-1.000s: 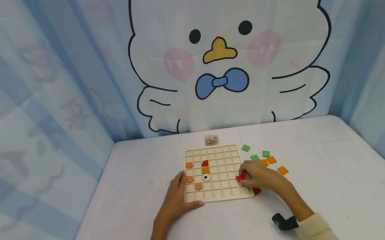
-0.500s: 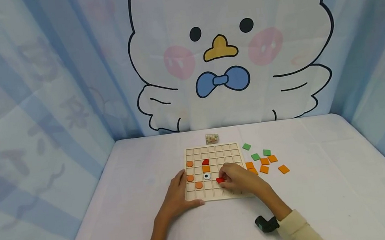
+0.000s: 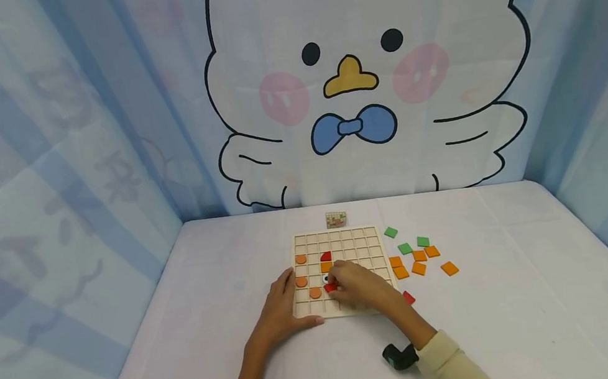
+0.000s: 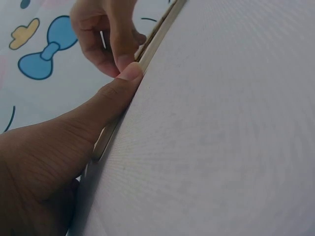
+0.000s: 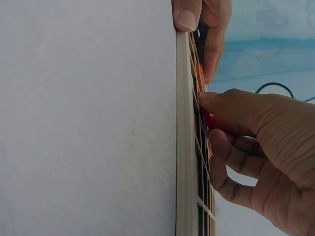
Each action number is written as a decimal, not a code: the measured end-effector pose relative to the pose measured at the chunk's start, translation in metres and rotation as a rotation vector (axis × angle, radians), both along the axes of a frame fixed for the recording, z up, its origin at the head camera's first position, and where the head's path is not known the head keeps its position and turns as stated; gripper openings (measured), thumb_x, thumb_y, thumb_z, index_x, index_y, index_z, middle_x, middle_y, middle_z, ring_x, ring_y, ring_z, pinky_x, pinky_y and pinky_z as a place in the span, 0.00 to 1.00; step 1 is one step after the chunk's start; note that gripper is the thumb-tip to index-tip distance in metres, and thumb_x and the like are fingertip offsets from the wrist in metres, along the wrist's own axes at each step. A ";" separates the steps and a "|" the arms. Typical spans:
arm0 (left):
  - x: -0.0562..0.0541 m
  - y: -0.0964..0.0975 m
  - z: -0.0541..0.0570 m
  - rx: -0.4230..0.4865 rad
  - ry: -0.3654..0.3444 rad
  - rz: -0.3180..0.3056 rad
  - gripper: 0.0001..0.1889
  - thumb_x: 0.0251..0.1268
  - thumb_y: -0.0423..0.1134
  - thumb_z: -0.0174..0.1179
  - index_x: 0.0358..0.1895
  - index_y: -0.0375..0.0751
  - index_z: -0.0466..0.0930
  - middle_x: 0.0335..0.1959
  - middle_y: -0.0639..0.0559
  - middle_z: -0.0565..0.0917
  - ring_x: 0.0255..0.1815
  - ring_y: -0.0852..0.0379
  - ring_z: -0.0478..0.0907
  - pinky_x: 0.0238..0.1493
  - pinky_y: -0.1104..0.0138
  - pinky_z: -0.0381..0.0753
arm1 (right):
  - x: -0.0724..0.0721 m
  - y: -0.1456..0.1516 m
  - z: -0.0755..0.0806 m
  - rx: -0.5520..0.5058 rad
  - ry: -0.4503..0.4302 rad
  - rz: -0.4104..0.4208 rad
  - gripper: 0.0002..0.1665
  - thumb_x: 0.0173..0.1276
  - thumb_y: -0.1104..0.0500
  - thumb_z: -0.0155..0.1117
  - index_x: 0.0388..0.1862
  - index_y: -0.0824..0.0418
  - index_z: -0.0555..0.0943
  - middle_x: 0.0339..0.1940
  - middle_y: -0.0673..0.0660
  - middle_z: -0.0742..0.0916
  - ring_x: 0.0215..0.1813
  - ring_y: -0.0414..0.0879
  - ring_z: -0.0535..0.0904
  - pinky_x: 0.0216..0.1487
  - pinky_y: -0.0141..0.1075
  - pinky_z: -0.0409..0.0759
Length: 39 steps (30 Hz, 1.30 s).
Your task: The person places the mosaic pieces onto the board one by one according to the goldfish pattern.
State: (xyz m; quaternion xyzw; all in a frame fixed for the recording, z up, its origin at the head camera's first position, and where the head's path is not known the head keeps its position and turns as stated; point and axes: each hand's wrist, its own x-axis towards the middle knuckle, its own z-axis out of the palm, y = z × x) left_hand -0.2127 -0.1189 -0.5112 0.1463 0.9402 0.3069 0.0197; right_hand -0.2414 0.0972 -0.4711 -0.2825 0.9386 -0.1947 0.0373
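Note:
A pale wooden grid board (image 3: 355, 271) lies on the white table. My left hand (image 3: 280, 311) rests at its near left corner, fingers extended along the left side and thumb along the front edge; the thumb (image 4: 106, 103) presses that edge in the left wrist view. Between thumb and fingertips my right hand (image 3: 361, 286) pinches a small red tile (image 3: 330, 288), low over the board just below a white disc with a black dot, partly hidden by the fingers. Further up that column sit an orange square tile (image 3: 326, 267) and a red quarter-round tile (image 3: 325, 256).
Several orange discs (image 3: 315, 292) lie in cells at the board's left. Right of the board are several orange square tiles (image 3: 419, 268), green tiles (image 3: 404, 248) and a red tile (image 3: 409, 297). A small patterned card (image 3: 336, 219) lies behind the board.
My right hand has carried the red tile leftward from the board's right edge to the column with the white disc. The left hand has stayed at the board's corner.

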 end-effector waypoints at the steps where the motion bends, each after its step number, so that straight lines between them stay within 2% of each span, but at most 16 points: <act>1: 0.000 0.000 0.000 0.000 0.002 -0.002 0.64 0.40 0.69 0.72 0.77 0.36 0.51 0.78 0.42 0.54 0.75 0.44 0.56 0.72 0.51 0.64 | 0.000 -0.001 -0.001 0.001 -0.006 -0.010 0.14 0.65 0.52 0.70 0.42 0.60 0.83 0.37 0.49 0.81 0.34 0.39 0.72 0.38 0.29 0.76; 22: -0.003 0.001 -0.002 -0.002 0.003 -0.003 0.65 0.39 0.70 0.71 0.77 0.37 0.51 0.78 0.43 0.53 0.75 0.45 0.56 0.72 0.51 0.65 | 0.000 0.006 -0.002 -0.102 -0.036 0.010 0.12 0.63 0.55 0.71 0.42 0.60 0.83 0.37 0.49 0.79 0.35 0.38 0.72 0.37 0.28 0.77; 39: -0.002 0.001 -0.003 -0.008 0.003 0.010 0.64 0.40 0.70 0.71 0.77 0.37 0.52 0.78 0.43 0.54 0.75 0.45 0.56 0.72 0.51 0.65 | -0.001 0.006 -0.005 -0.109 -0.037 0.040 0.12 0.63 0.57 0.71 0.42 0.61 0.83 0.36 0.49 0.78 0.33 0.38 0.71 0.35 0.27 0.75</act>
